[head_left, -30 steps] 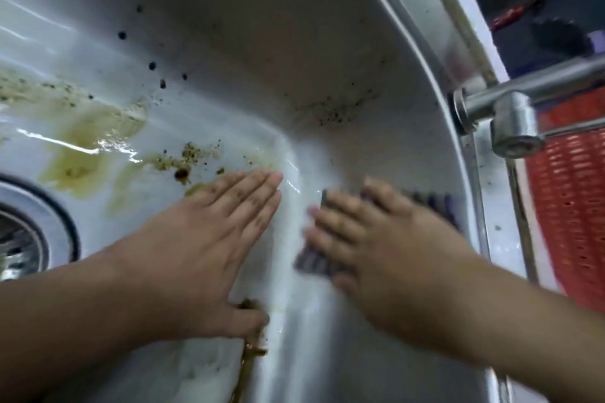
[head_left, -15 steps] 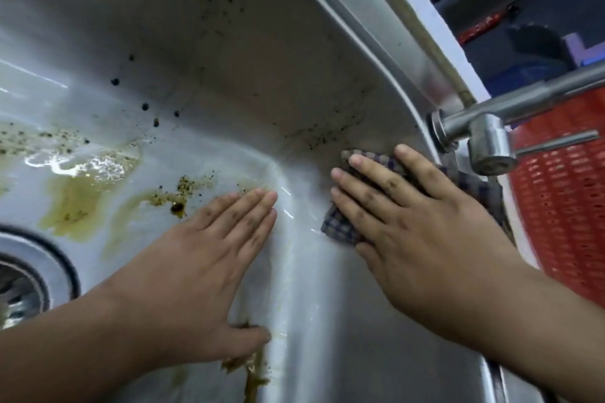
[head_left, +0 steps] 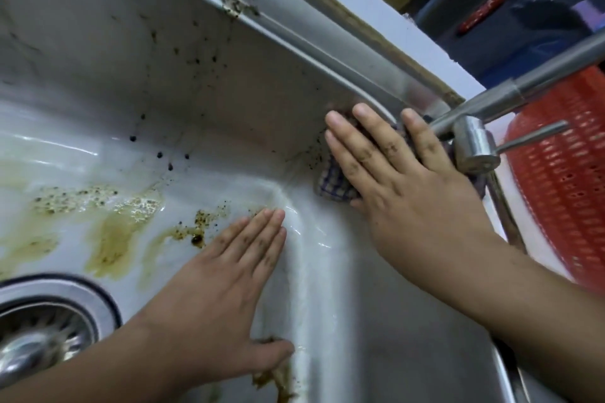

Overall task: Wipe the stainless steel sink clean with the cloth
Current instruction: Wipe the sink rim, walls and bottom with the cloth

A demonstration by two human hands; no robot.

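The left hand (head_left: 226, 278) lies flat, fingers straight and together, on the sink (head_left: 163, 75) floor beside brown residue (head_left: 111, 232). Farther up, the right hand (head_left: 402, 186) presses the checked cloth (head_left: 334, 183) with spread fingers into the corner under the faucet (head_left: 471, 137). Knuckles may knock the faucet; the bracing palm could smear grime.

Cloth (head_left: 334, 185) mostly hidden beneath right hand (head_left: 409, 193). Drain (head_left: 42, 334) cut by left edge. Tap (head_left: 474, 144) spout and red basket (head_left: 563, 180) run off right edge.
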